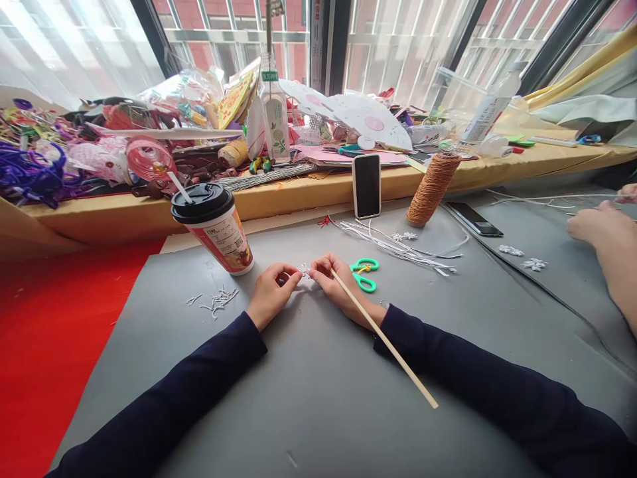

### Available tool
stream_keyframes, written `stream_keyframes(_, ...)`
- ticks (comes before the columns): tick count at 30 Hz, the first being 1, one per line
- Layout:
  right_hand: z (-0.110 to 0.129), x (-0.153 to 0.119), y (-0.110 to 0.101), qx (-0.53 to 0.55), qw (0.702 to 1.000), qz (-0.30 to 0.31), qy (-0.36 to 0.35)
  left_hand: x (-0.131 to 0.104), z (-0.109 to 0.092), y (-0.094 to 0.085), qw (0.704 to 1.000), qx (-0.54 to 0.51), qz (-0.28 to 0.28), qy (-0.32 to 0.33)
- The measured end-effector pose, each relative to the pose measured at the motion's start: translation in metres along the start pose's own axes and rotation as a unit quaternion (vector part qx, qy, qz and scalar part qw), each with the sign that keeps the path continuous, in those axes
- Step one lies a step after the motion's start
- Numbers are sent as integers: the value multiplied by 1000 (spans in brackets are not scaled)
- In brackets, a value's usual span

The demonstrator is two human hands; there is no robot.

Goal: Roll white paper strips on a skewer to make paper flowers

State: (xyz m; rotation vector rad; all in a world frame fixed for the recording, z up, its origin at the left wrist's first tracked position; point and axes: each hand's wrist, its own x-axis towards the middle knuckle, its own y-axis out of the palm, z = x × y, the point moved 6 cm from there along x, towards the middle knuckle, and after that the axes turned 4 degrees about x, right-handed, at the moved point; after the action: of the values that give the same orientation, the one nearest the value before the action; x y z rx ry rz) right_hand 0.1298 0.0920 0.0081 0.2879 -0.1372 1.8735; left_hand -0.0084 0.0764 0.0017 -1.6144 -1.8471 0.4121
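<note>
Pinching a small white paper flower [304, 269] between both fingertips, left hand [271, 292] and right hand [341, 285] steady it; the right also grips a thin wooden stick [383, 338], green-handled scissors [364, 273] lying just right.

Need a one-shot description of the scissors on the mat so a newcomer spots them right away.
Start from the grey mat below the cluttered window ledge. Just beyond the right hand, which holds a long wooden stick, lie the small scissors. Their bright green handles are the only green thing on the mat; the white wire strands beside them are pale and thin.
</note>
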Motion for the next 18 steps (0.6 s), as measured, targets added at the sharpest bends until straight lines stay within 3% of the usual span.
stream_keyframes(9,3,-2,3,-39,999,23,-7,-6,-19,-4,997,23,-35,60)
stream_keyframes(18,11,-6,8,-182,978,35,-94,-5,-21,2,996,44,-32,69)
